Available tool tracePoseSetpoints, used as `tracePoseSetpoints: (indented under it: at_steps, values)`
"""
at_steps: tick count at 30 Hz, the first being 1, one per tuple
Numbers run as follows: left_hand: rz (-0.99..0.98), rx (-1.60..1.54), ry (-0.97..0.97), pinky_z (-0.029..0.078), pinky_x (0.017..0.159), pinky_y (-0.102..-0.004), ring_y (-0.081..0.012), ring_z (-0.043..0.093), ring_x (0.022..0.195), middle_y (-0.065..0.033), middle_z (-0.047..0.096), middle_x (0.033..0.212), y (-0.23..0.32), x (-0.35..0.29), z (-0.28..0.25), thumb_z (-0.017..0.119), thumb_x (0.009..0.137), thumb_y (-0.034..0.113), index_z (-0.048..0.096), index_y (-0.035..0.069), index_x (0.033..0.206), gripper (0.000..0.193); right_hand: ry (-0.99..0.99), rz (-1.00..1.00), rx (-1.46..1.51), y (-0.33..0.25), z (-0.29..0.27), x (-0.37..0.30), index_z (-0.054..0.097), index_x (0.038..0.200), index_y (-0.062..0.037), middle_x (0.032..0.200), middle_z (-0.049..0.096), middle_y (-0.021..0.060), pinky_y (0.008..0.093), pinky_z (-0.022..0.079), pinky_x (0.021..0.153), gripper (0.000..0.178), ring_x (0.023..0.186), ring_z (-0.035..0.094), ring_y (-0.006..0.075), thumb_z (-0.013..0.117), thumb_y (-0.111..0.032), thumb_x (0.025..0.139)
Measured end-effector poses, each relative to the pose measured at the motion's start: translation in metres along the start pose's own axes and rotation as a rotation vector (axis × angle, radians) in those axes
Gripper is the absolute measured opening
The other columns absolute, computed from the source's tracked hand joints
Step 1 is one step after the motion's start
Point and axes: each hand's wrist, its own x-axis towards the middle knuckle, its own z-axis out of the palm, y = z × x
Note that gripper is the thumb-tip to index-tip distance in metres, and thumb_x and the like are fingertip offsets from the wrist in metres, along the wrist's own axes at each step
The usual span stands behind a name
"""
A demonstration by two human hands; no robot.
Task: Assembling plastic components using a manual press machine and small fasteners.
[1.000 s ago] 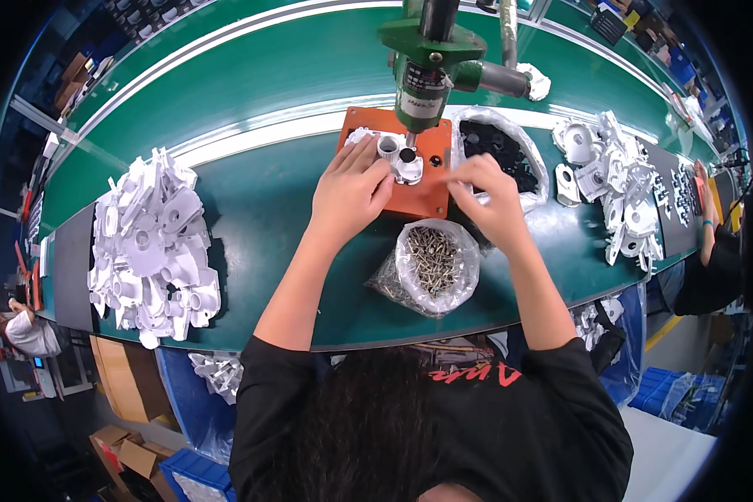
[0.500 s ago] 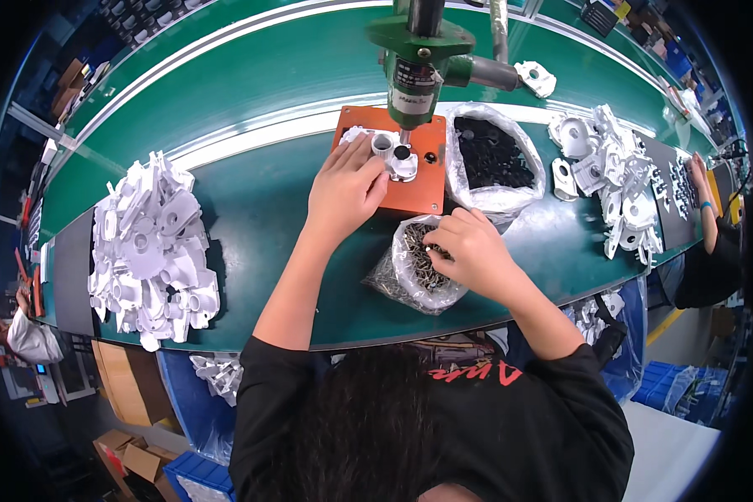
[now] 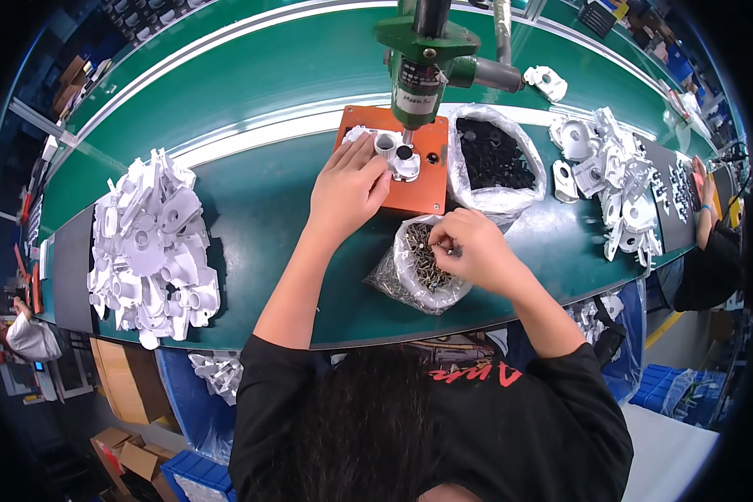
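My left hand rests on a white plastic part that sits on the orange fixture plate under the green press tool. My right hand hovers over an open clear bag of small metal screws, fingers pinched together on a screw. A second clear bag of small black parts stands right of the orange plate.
A big heap of white plastic parts lies at the left of the green belt. Another heap of white parts lies at the right. Another person's arm shows at the far right edge.
My right hand left the orange plate and dropped down to the screw bag, where its fingers now pinch a screw. My left hand stayed on the white part.
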Motion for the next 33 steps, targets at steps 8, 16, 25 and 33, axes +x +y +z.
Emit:
tracePoseSetpoints:
  at_steps: [8,16,25,33]
  values:
    - [0.000,-0.019,-0.002,0.041,0.099,-0.0418,-0.0317,0.055,0.113,-0.0172,0.060,0.116,0.000,0.003,0.000,0.058,0.081,0.016,0.058,0.006,0.084,0.011,-0.043,0.243,0.318,-0.007,-0.010,0.013,0.060,0.083,0.0018,0.075,0.063,0.0074,0.0252,0.048,0.061,0.013,0.065,0.060,0.0123,0.065,-0.001,0.072]
    - [-0.002,-0.012,-0.007,0.041,0.099,-0.0420,-0.0313,0.055,0.113,-0.0174,0.060,0.116,0.000,0.001,0.000,0.059,0.082,0.017,0.058,0.005,0.084,0.012,0.075,0.261,0.420,0.001,0.005,0.033,0.063,0.088,0.0021,0.077,0.066,0.0068,0.0237,0.050,0.066,0.010,0.072,0.064,0.0107,0.061,0.000,0.079]
    - [-0.004,-0.007,-0.012,0.041,0.099,-0.0412,-0.0324,0.055,0.113,-0.0183,0.060,0.117,0.001,0.001,-0.001,0.059,0.082,0.017,0.059,0.005,0.085,0.013,0.069,0.298,0.389,0.011,0.015,0.052,0.062,0.095,0.0039,0.080,0.067,0.0090,0.0233,0.051,0.064,0.013,0.073,0.064,0.0100,0.057,-0.001,0.084]
    - [-0.012,-0.005,-0.018,0.041,0.099,-0.0411,-0.0324,0.055,0.113,-0.0181,0.059,0.117,0.001,0.002,-0.002,0.059,0.082,0.017,0.059,0.005,0.086,0.013,0.087,0.318,0.460,0.017,0.019,0.051,0.061,0.095,0.0035,0.080,0.065,0.0074,0.0225,0.051,0.063,0.012,0.074,0.063,0.0092,0.055,-0.001,0.085]
